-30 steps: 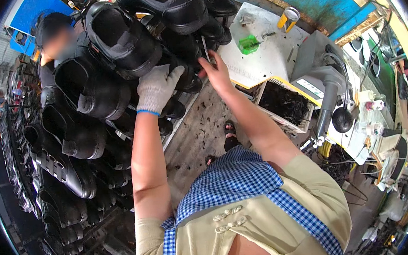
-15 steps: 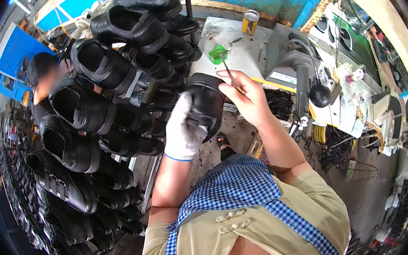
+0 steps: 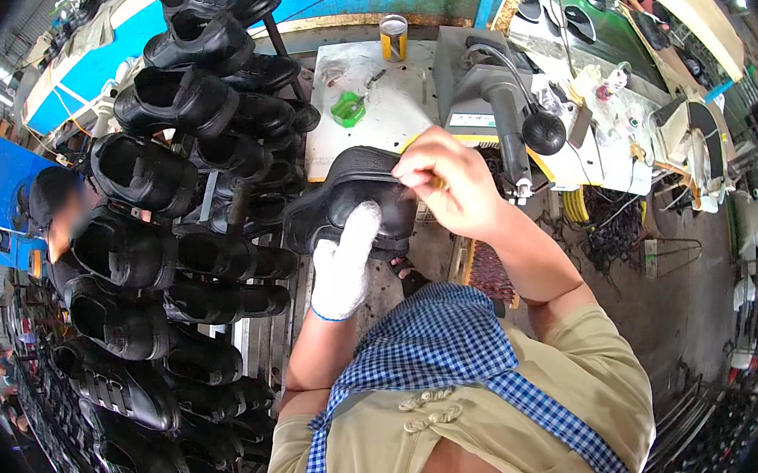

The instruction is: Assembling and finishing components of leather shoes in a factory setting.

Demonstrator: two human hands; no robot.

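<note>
A black shoe (image 3: pixel 346 180) is held up in front of me, tipped so its side and sole edge show. My left hand (image 3: pixel 343 272), in a white glove with a blue cuff edge, grips it from below, the thumb lying across it. At the shoe's right edge is my bare right hand (image 3: pixel 451 184), its fingers pinched together around a thin stick-like tool that they mostly hide. Where the tool's tip touches the shoe cannot be seen. A bright green cup (image 3: pixel 348 110) stands beyond the shoe on the white tabletop (image 3: pixel 326 141).
Racks of black shoes (image 3: pixel 145 177) fill the left side, close to my left arm. A yellow can (image 3: pixel 394 39) stands at the table's back. Right of it is a grey machine (image 3: pixel 502 88) with a black ball knob (image 3: pixel 543 133). Another person (image 3: pixel 57 208) is at far left.
My right hand has brought the thin tool from the green cup back to the shoe's edge. The shoe has been turned from upright to lying sideways in my left hand. The view has shifted right.
</note>
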